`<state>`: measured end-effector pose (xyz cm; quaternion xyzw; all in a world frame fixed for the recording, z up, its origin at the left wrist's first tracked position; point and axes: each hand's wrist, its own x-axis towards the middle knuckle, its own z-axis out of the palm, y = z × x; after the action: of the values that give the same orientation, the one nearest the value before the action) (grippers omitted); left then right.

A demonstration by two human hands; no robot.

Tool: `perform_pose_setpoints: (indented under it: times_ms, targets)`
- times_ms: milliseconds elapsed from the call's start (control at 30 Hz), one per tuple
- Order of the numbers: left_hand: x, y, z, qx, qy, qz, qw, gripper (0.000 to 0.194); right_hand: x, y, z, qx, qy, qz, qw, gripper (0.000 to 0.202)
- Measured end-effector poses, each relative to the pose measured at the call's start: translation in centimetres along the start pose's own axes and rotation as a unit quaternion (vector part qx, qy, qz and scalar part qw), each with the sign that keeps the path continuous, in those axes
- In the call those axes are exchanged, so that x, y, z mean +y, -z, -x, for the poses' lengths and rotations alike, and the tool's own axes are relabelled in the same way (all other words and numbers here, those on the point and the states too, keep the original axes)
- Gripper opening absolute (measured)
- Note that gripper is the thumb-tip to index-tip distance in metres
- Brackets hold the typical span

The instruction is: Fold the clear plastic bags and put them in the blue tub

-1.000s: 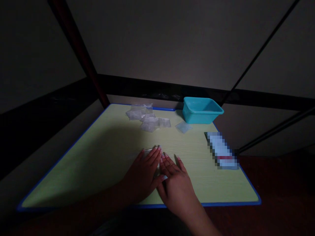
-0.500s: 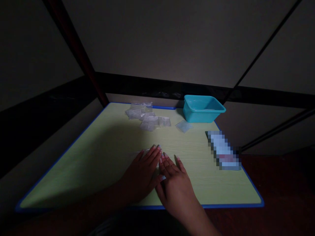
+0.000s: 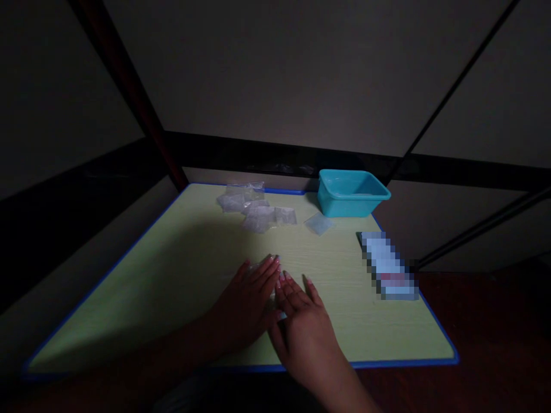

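My left hand (image 3: 247, 298) lies flat near the front of the table, fingers stretched out over a clear plastic bag (image 3: 272, 299). Most of that bag is hidden beneath my hands; a shiny edge and a pale bit show between them. My right hand (image 3: 303, 321) rests beside it with fingers extended, its fingertips touching the bag next to the left hand's fingertips. Farther back lie several clear plastic bags (image 3: 260, 217) in a loose, overlapping heap. A single small bag with pale blue contents (image 3: 319, 223) sits apart, to the right of the heap.
A turquoise plastic basket (image 3: 353, 203) stands at the table's back right corner. A blurred-out flat object (image 3: 387, 267), perhaps a phone, lies along the right edge. The pale green table (image 3: 181, 287) has a blue rim, with a wall panel behind it.
Both hands stay pressed on the bag, with only a slight shift of the fingers. The whole view has moved a little; the heap, basket and flat object keep their places on the table.
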<state>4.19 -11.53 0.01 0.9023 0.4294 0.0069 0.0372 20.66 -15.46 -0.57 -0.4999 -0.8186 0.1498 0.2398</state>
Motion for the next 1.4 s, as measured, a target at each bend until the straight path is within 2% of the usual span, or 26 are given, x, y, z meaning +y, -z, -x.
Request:
perform_pose_setpoints:
  times_ms: [300,500,633,733,833,933,1033,1133,1233,1400]
  targets:
    - [-0.9,-0.5,-0.2,-0.001,-0.026,0.018,0.999,0.066,-0.1,0.1,0.1,-0.002,-0.002,0.015,1.0,0.05]
    - [-1.4,-0.4,-0.7,0.009,-0.059,0.011,0.998,0.064,-0.4,0.9,0.1,0.012,-0.023,0.03,0.999,0.048]
    - [-1.8,-0.1,-1.2,0.012,-0.097,0.006,0.995,0.065,-0.3,1.2,0.0,0.053,-0.047,0.035,0.997,0.056]
    - [-1.6,0.2,-1.3,0.046,-0.113,-0.016,0.992,0.069,-0.1,1.1,-0.2,0.072,-0.08,0.05,0.993,0.063]
    - [-0.6,0.8,-0.8,0.104,-0.102,-0.036,0.989,0.082,0.0,0.9,-0.5,0.046,-0.1,0.072,0.991,0.065]
    - [0.7,1.3,0.0,0.127,-0.095,-0.018,0.987,0.086,0.1,0.6,-0.6,-0.003,-0.086,0.092,0.992,0.063]
    - [1.9,1.2,0.3,0.108,-0.063,0.014,0.992,0.079,0.1,0.4,-0.6,-0.058,-0.05,0.101,0.992,0.067]
    - [2.4,0.7,0.0,0.066,-0.031,0.039,0.997,0.076,0.2,0.3,-0.6,-0.089,-0.03,0.11,0.99,0.071]
    - [2.5,0.3,-0.5,0.045,-0.009,0.054,0.997,0.073,0.2,0.3,-0.6,-0.093,-0.028,0.112,0.989,0.071]
    - [2.0,0.1,-0.8,0.058,0.015,0.064,0.996,0.07,0.0,0.5,-0.6,-0.089,-0.031,0.108,0.99,0.065]
